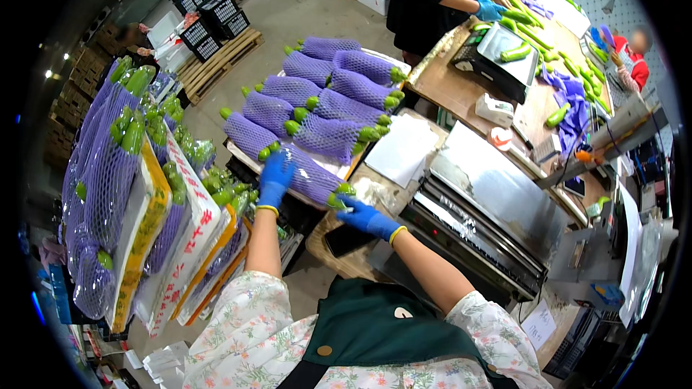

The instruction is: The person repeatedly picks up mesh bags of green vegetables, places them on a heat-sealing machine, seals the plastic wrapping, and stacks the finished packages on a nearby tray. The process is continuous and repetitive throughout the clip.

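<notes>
Bundles of long green vegetables in purple foam netting [294, 92] lie in two rows in a white foam box [246, 159]. The nearest netted bundle [311, 173] lies across the box's near side, and clear film seems to cover it. My left hand [275, 179], in a blue glove with a yellow cuff, is at this bundle's left end. At its right end, my right hand [368, 219], gloved the same way, has its fingertips against the green tips. Whether either hand grips the bundle or only touches it is not clear.
Film-wrapped boxes of netted bundles [157, 237] are stacked at left. On the right are a metal wrapping machine [486, 194], white paper sheets [403, 148] and a black phone [346, 240]. People work at a wooden table [448, 84] holding a scale [500, 59]. Black crates [208, 21] stand behind.
</notes>
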The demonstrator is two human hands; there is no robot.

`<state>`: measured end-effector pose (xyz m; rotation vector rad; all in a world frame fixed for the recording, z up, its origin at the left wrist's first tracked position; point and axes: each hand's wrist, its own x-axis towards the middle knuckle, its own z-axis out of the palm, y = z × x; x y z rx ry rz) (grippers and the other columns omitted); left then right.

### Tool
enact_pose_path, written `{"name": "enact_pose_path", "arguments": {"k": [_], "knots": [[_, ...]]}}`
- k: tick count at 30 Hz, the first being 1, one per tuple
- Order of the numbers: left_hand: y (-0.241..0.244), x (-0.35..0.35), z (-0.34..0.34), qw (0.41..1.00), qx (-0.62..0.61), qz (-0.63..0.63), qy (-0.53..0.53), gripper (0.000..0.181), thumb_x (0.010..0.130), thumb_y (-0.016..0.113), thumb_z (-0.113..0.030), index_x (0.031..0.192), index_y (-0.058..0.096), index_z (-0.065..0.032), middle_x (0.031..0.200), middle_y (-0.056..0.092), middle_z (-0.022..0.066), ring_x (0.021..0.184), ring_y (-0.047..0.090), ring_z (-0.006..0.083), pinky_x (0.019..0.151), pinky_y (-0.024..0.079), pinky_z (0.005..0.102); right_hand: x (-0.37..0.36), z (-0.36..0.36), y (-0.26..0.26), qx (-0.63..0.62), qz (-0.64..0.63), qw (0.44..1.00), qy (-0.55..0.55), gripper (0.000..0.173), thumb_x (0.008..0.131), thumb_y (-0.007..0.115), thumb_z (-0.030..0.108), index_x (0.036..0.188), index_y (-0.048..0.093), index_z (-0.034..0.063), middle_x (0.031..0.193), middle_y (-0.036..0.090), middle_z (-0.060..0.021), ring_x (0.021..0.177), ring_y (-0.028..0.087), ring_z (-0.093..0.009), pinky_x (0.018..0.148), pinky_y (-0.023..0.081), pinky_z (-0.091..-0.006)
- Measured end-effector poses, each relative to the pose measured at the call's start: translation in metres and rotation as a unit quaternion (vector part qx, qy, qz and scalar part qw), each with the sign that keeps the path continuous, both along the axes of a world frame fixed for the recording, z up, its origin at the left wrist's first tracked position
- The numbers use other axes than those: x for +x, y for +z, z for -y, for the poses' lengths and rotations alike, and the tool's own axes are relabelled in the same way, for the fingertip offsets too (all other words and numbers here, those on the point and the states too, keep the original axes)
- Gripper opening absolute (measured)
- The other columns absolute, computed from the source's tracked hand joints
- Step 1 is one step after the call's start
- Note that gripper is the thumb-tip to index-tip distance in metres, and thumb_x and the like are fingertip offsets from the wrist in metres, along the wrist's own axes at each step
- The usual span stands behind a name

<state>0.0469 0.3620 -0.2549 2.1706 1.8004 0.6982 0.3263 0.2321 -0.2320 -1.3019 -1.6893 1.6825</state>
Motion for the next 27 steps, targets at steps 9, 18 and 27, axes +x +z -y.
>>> {"name": "enact_pose_path", "arguments": {"k": [9,18,27], "knots": [[-0.022,0.143,-0.039,0.675,-0.24,0.646,0.264,0.05,0.083,0.057,-0.017,0.127,0.039,-0.0016,0.12,0.049,0.0144,0.104,0.049,0.025,0.092,0.039,0.0347,0.024,-0.171,0.029,0.424,0.229,0.861,-0.16,0.027,0.079,0.054,0.031,0.093,0.06,0.0082,0.09,0.06,-0.0175,0.077,0.058,-0.036,0.068,0.047,-0.0434],[-0.061,0.141,-0.082,0.531,-0.229,0.753,0.315,0.068,0.078,0.059,-0.048,0.127,0.04,-0.0038,0.119,0.05,0.0149,0.099,0.053,0.0294,0.088,0.044,0.0403,-0.008,-0.218,0.034,0.105,0.326,0.938,0.051,0.045,0.063,0.064,0.033,0.097,0.063,0.0035,0.093,0.063,-0.0198,0.09,0.061,-0.032,0.078,0.049,-0.0405],[0.08,0.222,0.019,0.523,-0.36,0.771,-0.059,0.067,0.085,0.047,-0.051,0.13,0.035,-0.0028,0.126,0.044,0.0114,0.113,0.045,0.025,0.099,0.035,0.0383,0.128,-0.075,0.153,0.123,-0.047,0.984,-0.122,0.064,0.076,0.066,0.038,0.124,0.041,0.0026,0.104,0.06,-0.0177,0.095,0.059,-0.024,0.084,0.045,-0.0334]]}}
